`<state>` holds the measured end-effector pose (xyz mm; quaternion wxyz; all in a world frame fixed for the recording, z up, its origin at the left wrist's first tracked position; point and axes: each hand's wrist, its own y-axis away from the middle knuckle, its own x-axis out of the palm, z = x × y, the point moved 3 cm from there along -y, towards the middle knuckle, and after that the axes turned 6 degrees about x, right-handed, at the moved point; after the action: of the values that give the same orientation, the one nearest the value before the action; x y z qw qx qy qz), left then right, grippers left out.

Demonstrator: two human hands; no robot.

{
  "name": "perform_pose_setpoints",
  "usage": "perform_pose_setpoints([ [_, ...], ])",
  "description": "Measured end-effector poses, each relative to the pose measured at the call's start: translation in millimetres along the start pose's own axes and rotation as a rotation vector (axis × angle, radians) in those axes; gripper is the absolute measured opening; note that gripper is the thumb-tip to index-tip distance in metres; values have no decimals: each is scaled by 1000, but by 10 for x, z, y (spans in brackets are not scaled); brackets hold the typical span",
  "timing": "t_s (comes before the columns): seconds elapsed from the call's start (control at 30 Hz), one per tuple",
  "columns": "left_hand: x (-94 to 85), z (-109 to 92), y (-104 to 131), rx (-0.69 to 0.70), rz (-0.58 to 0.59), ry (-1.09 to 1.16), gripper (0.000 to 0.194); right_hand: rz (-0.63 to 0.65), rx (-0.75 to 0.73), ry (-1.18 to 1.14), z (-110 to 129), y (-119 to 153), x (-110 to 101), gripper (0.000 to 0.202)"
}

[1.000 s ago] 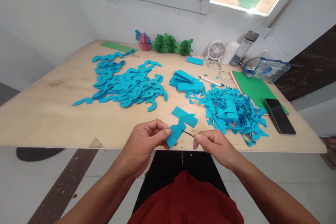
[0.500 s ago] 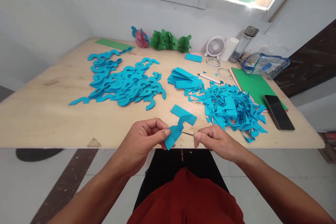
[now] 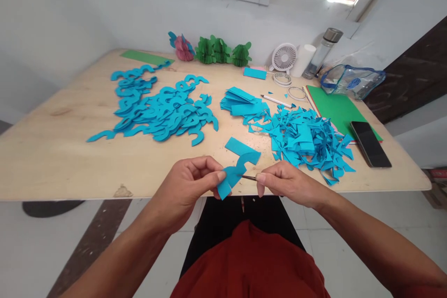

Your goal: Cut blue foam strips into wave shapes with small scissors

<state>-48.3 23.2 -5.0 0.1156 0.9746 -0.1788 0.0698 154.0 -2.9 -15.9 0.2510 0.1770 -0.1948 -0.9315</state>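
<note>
Between thumb and fingers, my left hand (image 3: 200,178) pinches a piece of blue paper (image 3: 228,181) partly cut into a curved shape. My right hand (image 3: 284,182) is closed around a small pair of scissors (image 3: 249,178), whose thin dark blades reach the paper's right edge; its handles are hidden in the fingers. Just beyond the held piece lies a blue paper strip (image 3: 242,150), flat on the table. Curved blue cut-outs (image 3: 164,111) are heaped to the left. On the right is a pile of blue paper scraps (image 3: 303,139), beside stacked blue strips (image 3: 240,102).
Along the wall stand green paper decorations (image 3: 213,50), a pink one (image 3: 183,48), a small fan (image 3: 284,57) and a bottle (image 3: 323,53). A pen (image 3: 277,101), tape rolls (image 3: 282,79), a clear pouch (image 3: 352,81), green sheets (image 3: 335,109) and a phone (image 3: 370,144) lie at right.
The view has shifted slightly. The scissors' blades look a little more open at the paper's edge, while both hands keep nearly the same place and hold.
</note>
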Motion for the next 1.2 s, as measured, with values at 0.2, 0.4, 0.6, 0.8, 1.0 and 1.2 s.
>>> perform_pose_setpoints([
  [0.2, -3, 32, -18, -23, 28, 6, 16, 33, -5, -79, 6, -4, 4, 56],
  [0.4, -14, 48, -38, -37, 37, -15, 16, 83, 15, -182, -26, -10, 25, 53],
  [0.6, -10, 30, -46, -46, 31, -8, 16, 108, 18, -240, -61, -20, 38, 52],
  [0.8, -2, 28, -54, -75, 38, 11, 17, 105, 15, -251, -78, -16, 48, 51],
  [1.0, -10, 27, -44, -84, 40, 26, 17, 124, 29, -281, -105, -24, 65, 52],
  [1.2, -12, 32, -57, -102, 68, 28, 17, 104, 13, -225, -88, 1, 47, 51],
])
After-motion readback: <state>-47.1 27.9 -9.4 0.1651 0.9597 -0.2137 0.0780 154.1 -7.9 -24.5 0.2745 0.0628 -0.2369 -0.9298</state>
